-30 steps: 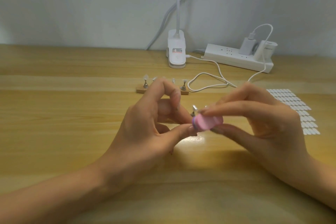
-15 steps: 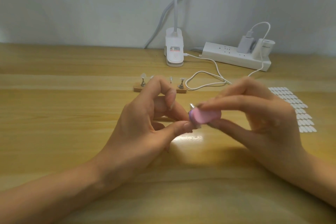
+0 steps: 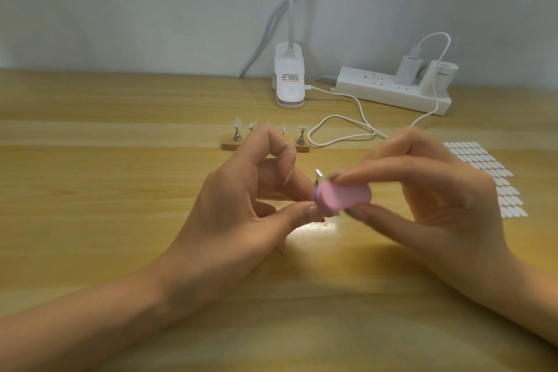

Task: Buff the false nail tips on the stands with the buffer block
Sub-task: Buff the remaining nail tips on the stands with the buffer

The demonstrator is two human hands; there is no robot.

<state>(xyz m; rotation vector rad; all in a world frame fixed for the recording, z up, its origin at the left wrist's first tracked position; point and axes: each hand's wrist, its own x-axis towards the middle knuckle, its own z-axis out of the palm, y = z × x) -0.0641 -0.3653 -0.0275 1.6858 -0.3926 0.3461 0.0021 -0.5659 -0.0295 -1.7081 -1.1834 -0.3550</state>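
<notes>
- Left hand (image 3: 241, 214) pinches a lone stand, mostly hidden by fingers and block, above the table; its tip (image 3: 318, 174) pokes up.
- Right hand (image 3: 437, 199), blurred, grips the pink block (image 3: 344, 196) between thumb and fingers, block end against the tip.
- Over the last second the block slides a little across the tip and back; both grips unchanged.
- Judgement: buffing strokes under way on this tip; other tips (image 3: 237, 123) wait on the base (image 3: 303, 148) behind.

Cable loop (image 3: 341, 133) beside stand base (image 3: 302, 146)
</notes>
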